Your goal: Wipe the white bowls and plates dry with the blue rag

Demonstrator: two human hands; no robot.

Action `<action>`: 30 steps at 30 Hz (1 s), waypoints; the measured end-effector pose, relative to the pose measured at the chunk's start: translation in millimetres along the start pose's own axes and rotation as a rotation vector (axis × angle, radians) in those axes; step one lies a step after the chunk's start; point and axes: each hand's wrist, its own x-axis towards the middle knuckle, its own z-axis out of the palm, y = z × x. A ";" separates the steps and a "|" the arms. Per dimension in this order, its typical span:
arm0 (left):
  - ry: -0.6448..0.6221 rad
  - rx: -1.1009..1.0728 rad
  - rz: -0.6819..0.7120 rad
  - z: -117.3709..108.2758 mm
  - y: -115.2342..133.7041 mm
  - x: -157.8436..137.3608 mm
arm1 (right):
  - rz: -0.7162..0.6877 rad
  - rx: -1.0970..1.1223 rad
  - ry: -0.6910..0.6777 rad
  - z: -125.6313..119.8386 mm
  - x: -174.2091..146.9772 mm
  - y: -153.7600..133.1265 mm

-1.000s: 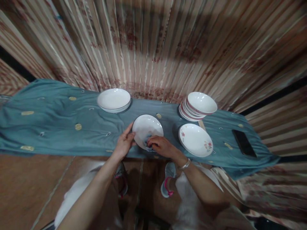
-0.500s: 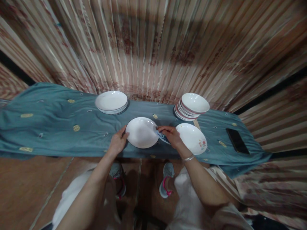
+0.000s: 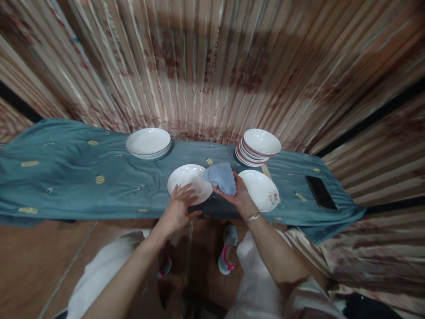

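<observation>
A white plate lies on the table before me. Over its near side hovers my left hand, open, fingers spread and nothing in them; whether a fingertip touches the plate I cannot tell. My right hand is turned palm up and holds a folded light-blue cloth at the plate's right edge. Just behind that hand lies a flower-patterned plate, partly covered by the wrist and fingers. My right wrist wears a silver bangle.
A stack of white plates stands at the back left. Further right is a stack of red-rimmed dishes, with a bowl on top. A black phone lies near the right end of the teal tablecloth. A pleated curtain hangs behind.
My left hand has let go of the plate's left rim and moved right, over its near side. My right hand has turned palm up, lifting the cloth off the plate's right edge.
</observation>
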 end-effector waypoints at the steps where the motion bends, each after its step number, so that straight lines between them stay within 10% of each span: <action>1: -0.029 0.017 0.005 3.8 2.7 -1.0 | 0.028 0.034 0.027 0.5 -0.6 -2.0; 16: 0.040 -0.275 -0.149 4.8 0.1 7.1 | 0.018 0.172 0.132 7.2 -4.1 -21.0; 22: 0.442 -0.773 -0.455 -26.4 24.2 22.6 | -0.187 0.008 0.197 26.0 -2.1 -27.2; 30: 0.488 -1.487 -0.618 -41.4 53.3 34.7 | -0.853 -0.994 0.038 94.1 -26.4 -0.1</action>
